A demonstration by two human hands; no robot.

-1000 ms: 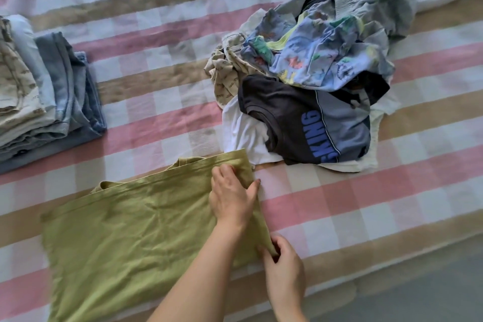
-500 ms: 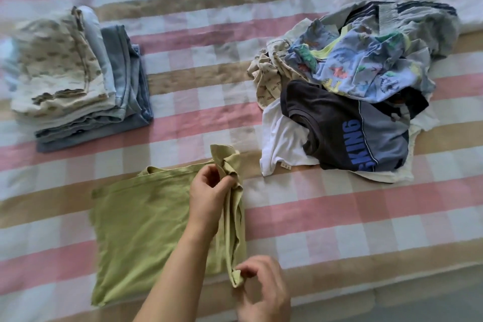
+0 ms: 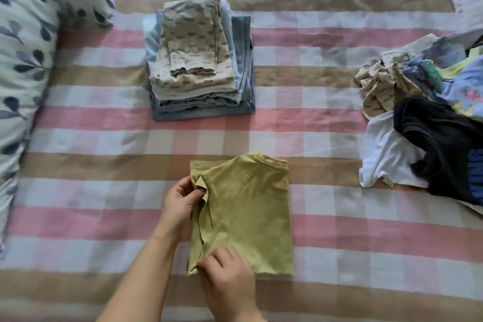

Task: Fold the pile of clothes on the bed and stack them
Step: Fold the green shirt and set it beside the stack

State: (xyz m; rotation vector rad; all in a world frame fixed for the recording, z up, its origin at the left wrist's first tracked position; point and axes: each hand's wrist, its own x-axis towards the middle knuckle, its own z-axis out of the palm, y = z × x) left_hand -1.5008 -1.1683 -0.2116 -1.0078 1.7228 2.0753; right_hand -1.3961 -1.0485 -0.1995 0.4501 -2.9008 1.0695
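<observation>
Green shirt (image 3: 248, 212) lies part-folded near front edge of bed (image 3: 366, 230), middle. Left hand (image 3: 180, 204) pinches loose flap on its left side; right hand (image 3: 230, 277) pinches near-left corner. Best now: tuck flap flat, line up edges, smooth, then carry to folded stack (image 3: 198, 65) toward far edge.

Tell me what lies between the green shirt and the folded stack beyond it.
Only bare striped bedsheet lies between the green shirt and the folded stack; the head view shows it.
</observation>
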